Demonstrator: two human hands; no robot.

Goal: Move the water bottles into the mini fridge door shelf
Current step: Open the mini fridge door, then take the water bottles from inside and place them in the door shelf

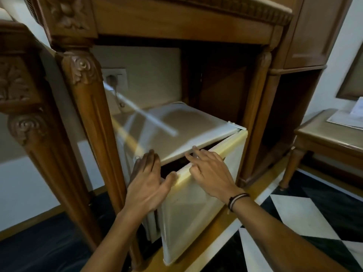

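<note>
A white mini fridge [176, 130] stands low inside a carved wooden cabinet. Its door [196, 209] is ajar by a narrow dark gap, hinged at the right. My left hand [147, 185] lies at the fridge's front left corner, thumb hooked on the door's top left edge, fingers spread. My right hand [210, 171] rests on the door's top edge, with fingertips touching the fridge's top lip. Neither hand holds anything. No water bottles are in view, and the door shelf is hidden.
A carved wooden post [92, 118] stands just left of the fridge. A wall socket with a plugged-in cable [115, 79] is behind it. A low wooden table [322, 138] with papers stands at the right. The floor has black and white tiles [300, 213].
</note>
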